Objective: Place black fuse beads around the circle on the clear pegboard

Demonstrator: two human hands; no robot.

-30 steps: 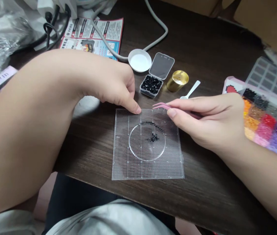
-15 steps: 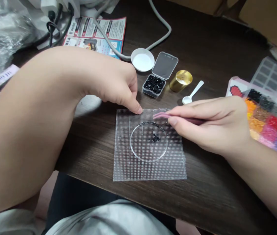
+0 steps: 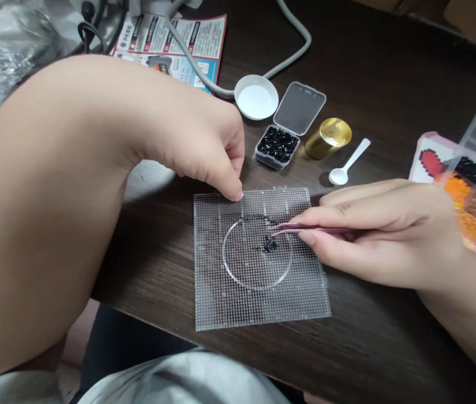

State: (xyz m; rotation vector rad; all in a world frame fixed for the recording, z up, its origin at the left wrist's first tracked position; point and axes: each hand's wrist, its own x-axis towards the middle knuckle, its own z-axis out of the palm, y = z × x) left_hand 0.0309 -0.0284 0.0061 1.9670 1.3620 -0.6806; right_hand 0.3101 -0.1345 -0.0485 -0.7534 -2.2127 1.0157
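A clear square pegboard (image 3: 216, 303) lies on the dark table, with a clear ring (image 3: 258, 288) on it. A short arc of black beads (image 3: 254, 217) runs along the ring's far side, and a small loose pile of black beads (image 3: 269, 244) sits inside. My left hand (image 3: 204, 148) is closed at the board's far edge, thumb on it and the other fingers mostly hidden. My right hand (image 3: 393, 233) grips pink tweezers (image 3: 290, 228), whose tips are slightly apart just above the pile. Whether a bead is between the tips is too small to tell.
Behind the board stand an open box of black beads (image 3: 278, 145), a white dish (image 3: 257, 98), a gold cup (image 3: 328, 137) and a white spoon (image 3: 349, 163). A compartment tray of coloured beads (image 3: 473, 196) lies right. A grey cable (image 3: 300, 47) crosses a printed leaflet (image 3: 195, 42).
My right hand has brought the tweezers nearer, from beyond the ring to over the loose pile. The view has shifted a little and the board sits slightly turned. My left hand keeps its place.
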